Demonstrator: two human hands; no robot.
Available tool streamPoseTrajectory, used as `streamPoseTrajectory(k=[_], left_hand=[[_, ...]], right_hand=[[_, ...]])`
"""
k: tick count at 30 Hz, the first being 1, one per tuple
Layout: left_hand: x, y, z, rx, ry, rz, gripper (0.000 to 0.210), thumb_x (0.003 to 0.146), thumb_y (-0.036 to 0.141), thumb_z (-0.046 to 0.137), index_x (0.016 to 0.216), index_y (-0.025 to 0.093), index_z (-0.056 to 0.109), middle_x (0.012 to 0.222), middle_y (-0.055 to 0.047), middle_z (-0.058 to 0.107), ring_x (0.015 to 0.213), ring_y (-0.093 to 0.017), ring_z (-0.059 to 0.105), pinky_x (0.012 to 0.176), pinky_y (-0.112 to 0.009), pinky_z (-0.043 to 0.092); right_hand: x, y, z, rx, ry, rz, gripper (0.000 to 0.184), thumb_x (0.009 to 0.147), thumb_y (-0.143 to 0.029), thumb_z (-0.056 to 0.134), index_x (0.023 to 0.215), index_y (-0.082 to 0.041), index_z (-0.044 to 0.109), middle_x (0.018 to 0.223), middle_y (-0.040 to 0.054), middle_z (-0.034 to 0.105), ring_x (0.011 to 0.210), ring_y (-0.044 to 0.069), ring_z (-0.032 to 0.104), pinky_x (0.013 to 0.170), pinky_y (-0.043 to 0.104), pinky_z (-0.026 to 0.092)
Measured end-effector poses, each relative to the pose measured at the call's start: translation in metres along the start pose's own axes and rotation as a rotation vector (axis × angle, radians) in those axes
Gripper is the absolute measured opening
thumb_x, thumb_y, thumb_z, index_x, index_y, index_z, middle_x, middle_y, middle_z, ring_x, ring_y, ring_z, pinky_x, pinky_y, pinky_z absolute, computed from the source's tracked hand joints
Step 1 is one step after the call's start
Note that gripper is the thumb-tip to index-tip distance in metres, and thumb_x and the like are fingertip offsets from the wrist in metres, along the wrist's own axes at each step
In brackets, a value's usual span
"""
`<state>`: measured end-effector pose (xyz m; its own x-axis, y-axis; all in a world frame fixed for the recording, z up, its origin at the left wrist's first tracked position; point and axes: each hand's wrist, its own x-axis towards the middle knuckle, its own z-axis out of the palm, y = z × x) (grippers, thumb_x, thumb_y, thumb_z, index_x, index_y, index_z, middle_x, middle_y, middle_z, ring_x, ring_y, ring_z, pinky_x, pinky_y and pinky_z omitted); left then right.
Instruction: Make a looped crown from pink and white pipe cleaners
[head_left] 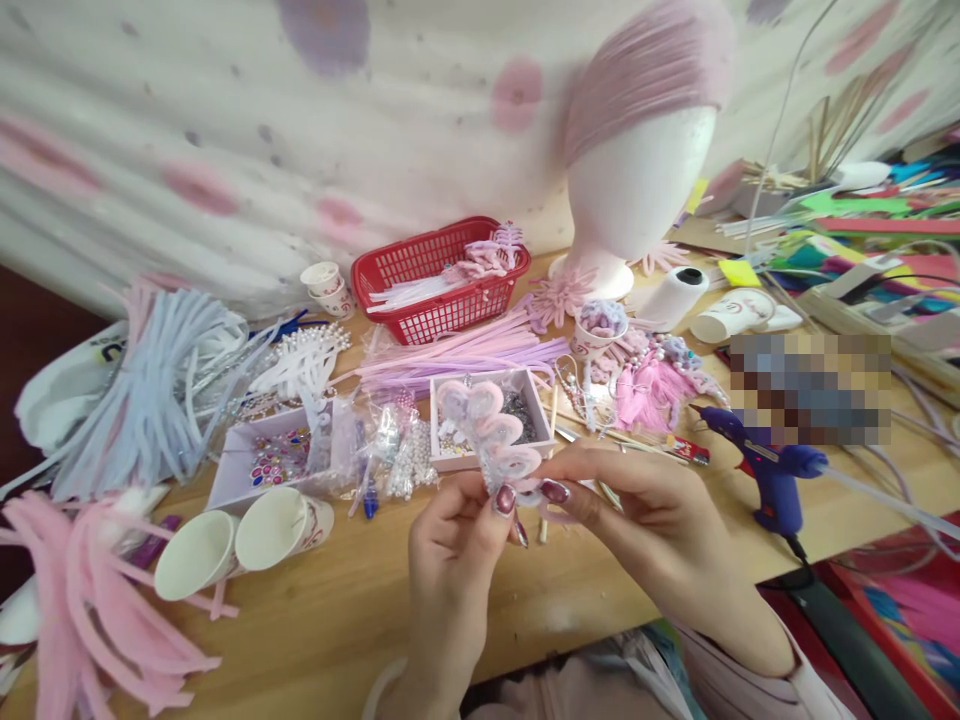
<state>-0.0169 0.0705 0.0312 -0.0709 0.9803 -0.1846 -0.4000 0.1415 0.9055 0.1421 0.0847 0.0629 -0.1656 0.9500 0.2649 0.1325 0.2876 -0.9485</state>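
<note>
Between my two hands, above the table's front part, is a looped pipe-cleaner ornament in pale pink and white, its loops stacked upward. My left hand pinches its lower end between thumb and fingers. My right hand is closed on a pink loop at the same lower end, thumb and forefinger together. The fingertips of both hands nearly meet there. Just behind the ornament stands a white divided box with small beads and dark bits, partly hidden by the loops.
Bundled pipe cleaners and paper cups are at left. A red basket and a white mannequin head stand at the back. A blue glue gun with its cord lies at right. Bead bags sit mid-table.
</note>
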Motion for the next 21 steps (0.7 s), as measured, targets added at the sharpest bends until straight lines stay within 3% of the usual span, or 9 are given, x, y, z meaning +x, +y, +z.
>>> streamPoseTrajectory(k=[3,9,12,16,21], left_hand=[[0.0,0.0,0.0,-0.024,-0.022,-0.01,0.02,0.08,0.037,0.081,0.072,0.019,0.076,0.057,0.001,0.067,0.054,-0.01,0.058,0.055,-0.017,0.047],[-0.004,0.003,-0.001,-0.091,-0.054,-0.034,0.014,0.08,0.03,0.08,0.071,0.02,0.078,0.058,0.001,0.068,0.054,-0.009,0.057,0.055,-0.016,0.046],[-0.005,0.006,0.001,-0.141,-0.059,-0.071,0.011,0.079,0.028,0.08,0.072,0.02,0.079,0.059,0.002,0.067,0.053,-0.008,0.056,0.053,-0.015,0.046],[-0.004,0.012,0.006,-0.196,-0.023,-0.111,0.007,0.07,0.022,0.082,0.067,0.017,0.078,0.055,0.003,0.061,0.049,-0.007,0.05,0.049,-0.016,0.043],[-0.003,0.02,0.01,-0.244,-0.011,-0.224,0.009,0.064,0.019,0.08,0.061,0.015,0.072,0.054,0.002,0.062,0.047,-0.006,0.046,0.047,-0.016,0.039]], right_hand=[[-0.001,0.0,0.0,-0.002,-0.006,-0.012,0.019,0.094,-0.022,0.067,0.102,-0.031,0.081,0.091,0.0023,0.08,0.081,0.017,0.073,0.072,0.024,0.057],[-0.004,0.003,0.001,0.161,-0.059,0.172,0.015,0.092,-0.035,0.07,0.101,-0.029,0.081,0.095,0.0044,0.08,0.09,0.021,0.075,0.076,0.029,0.06],[-0.004,0.004,0.001,0.143,-0.08,0.142,0.017,0.093,-0.034,0.069,0.104,-0.028,0.081,0.095,0.0055,0.08,0.092,0.022,0.075,0.075,0.028,0.059],[-0.001,0.003,0.001,-0.045,-0.085,-0.041,0.022,0.096,-0.018,0.062,0.107,-0.028,0.078,0.092,0.0034,0.079,0.084,0.019,0.074,0.071,0.027,0.057],[0.003,0.004,0.002,-0.329,-0.02,-0.468,0.038,0.089,0.004,0.054,0.11,-0.021,0.073,0.093,0.0049,0.077,0.083,0.016,0.069,0.073,0.028,0.054]])
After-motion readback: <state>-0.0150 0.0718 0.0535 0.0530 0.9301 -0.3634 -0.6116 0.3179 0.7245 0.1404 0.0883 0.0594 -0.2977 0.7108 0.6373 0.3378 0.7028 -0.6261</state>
